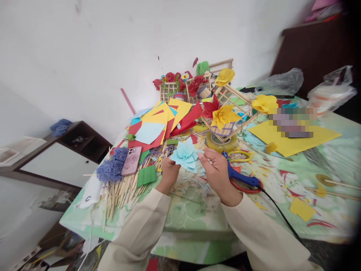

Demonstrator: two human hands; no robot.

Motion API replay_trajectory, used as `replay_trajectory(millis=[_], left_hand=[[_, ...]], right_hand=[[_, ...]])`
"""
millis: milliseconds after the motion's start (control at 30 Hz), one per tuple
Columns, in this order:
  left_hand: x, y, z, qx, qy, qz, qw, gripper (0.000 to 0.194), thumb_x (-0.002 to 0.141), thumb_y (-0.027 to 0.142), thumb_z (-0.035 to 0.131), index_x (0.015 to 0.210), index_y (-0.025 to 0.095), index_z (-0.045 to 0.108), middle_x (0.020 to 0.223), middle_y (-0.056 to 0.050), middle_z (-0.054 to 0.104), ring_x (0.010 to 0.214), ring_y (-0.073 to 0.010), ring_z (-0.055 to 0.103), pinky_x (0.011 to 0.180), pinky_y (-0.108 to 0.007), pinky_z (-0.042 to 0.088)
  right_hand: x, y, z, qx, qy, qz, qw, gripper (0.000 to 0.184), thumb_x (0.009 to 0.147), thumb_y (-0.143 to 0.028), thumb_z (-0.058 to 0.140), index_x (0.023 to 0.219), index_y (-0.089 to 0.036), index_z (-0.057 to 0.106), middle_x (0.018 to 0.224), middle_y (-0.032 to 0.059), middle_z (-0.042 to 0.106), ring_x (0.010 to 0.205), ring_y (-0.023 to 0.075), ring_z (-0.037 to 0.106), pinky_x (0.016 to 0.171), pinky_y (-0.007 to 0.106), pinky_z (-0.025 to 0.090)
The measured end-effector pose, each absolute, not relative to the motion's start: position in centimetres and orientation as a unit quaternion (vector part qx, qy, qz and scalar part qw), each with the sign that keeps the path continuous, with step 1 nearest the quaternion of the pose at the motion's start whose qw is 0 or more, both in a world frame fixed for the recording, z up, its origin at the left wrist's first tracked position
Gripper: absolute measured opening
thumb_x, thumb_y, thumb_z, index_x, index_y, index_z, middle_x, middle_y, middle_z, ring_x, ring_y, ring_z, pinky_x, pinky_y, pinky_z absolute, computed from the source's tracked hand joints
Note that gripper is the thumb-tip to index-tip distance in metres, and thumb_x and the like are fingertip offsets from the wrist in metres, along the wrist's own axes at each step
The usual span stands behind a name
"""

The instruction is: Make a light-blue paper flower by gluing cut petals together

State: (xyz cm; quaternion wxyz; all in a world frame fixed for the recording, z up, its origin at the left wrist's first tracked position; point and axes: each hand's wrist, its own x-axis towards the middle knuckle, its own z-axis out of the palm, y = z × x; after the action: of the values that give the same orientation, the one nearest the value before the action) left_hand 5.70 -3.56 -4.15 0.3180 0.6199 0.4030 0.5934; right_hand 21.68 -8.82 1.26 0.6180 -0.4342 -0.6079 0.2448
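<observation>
A light blue paper flower (185, 154) is held up between both hands above the table. My left hand (169, 174) grips its lower left side with fingers closed. My right hand (217, 172) pinches its right edge, fingers curled. Both sleeves are cream. Right behind my right hand lies a blue glue gun (241, 178) with a black cord (279, 214), resting on a red-rimmed ring.
The green floral table (194, 214) carries a stack of coloured paper sheets (158, 122), wooden sticks (118, 190), a phone (131, 161) on purple yarn, a tape roll (221, 143), scissors, a yellow sheet (293, 137), stick frames with red and yellow paper flowers (224, 114), and plastic bags at right.
</observation>
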Motion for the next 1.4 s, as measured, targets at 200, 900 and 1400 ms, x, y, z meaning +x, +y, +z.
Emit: replay_trajectory(millis=[200, 900, 1400], left_hand=[[5.7, -4.0, -2.4, 0.676, 0.364, 0.572, 0.290, 0.003, 0.066, 0.019, 0.069, 0.067, 0.018, 0.071, 0.073, -0.003, 0.071, 0.069, -0.0180, 0.063, 0.070, -0.032, 0.052], [6.8, -4.9, -1.9, 0.488, 0.281, 0.642, 0.521, 0.012, 0.054, 0.015, 0.078, 0.059, 0.017, 0.067, 0.065, 0.000, 0.066, 0.066, -0.0117, 0.059, 0.069, -0.025, 0.049], [9.1, -6.6, -0.1, 0.082, 0.316, 0.483, 0.812, 0.015, 0.084, 0.005, 0.048, 0.073, 0.009, 0.058, 0.056, 0.001, 0.056, 0.047, -0.0029, 0.054, 0.043, -0.008, 0.043]], right_hand=[[21.6, -9.0, 1.3, -0.439, -0.601, 0.249, 0.620, 0.038, 0.087, -0.029, 0.048, 0.052, -0.019, 0.035, 0.056, -0.0037, 0.033, 0.055, 0.0105, 0.035, 0.055, 0.027, 0.027], [21.4, -9.4, 1.8, -0.358, -0.595, 0.288, 0.660, 0.025, 0.087, -0.030, 0.048, 0.074, -0.018, 0.066, 0.074, 0.0031, 0.063, 0.073, 0.0162, 0.058, 0.069, 0.030, 0.043], [20.9, -7.7, 0.4, -0.485, -0.597, 0.263, 0.583, 0.009, 0.075, -0.024, 0.059, 0.074, -0.018, 0.066, 0.075, 0.0034, 0.066, 0.071, 0.0163, 0.058, 0.068, 0.030, 0.044]])
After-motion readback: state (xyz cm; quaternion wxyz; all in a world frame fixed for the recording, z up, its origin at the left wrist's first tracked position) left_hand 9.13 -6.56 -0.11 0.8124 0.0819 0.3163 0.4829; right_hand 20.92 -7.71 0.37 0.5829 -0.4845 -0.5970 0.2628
